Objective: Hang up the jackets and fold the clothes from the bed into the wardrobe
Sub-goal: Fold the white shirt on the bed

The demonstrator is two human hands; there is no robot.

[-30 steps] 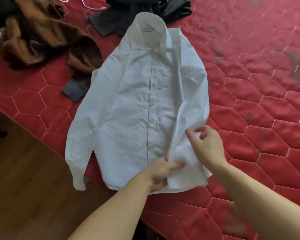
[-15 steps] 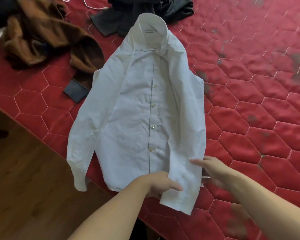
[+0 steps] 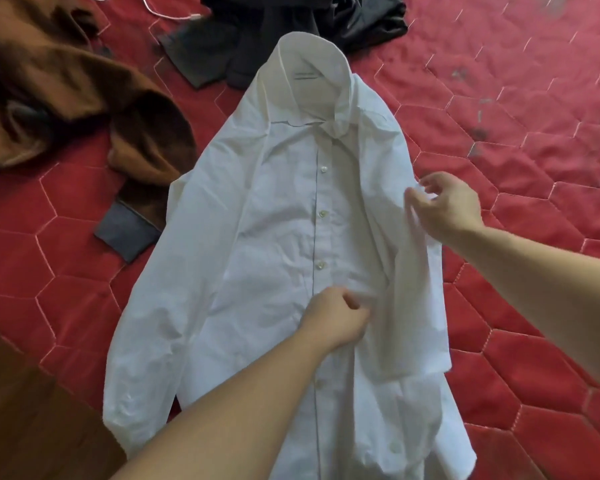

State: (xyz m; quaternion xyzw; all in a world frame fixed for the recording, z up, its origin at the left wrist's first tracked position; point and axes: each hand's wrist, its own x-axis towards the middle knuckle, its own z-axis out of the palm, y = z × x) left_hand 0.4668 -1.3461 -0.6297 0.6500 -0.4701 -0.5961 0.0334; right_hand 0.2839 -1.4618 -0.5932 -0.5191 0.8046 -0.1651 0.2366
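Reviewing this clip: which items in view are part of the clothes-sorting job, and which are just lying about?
Part of the job:
white shirt, pinched by the left hand and the right hand
brown jacket
dark clothes

Just lying about:
white cable
red quilted bedcover, only the surface beneath
wooden floor

Soft even daylight, source out of frame. Exposure fine: white shirt point(image 3: 274, 271) keeps its creases, near clipping at the collar only. Shadows faint and diffuse, mostly under the right hand point(image 3: 444, 206) and the lifted sleeve. Red quilt point(image 3: 534, 161) saturated, washed pinkish top right (mild glare). Black clothes point(image 3: 291, 26) crush to near-solid dark. Slight overall softness, forearms softest at bottom edge. Wide-angle stretch at the frame edges.
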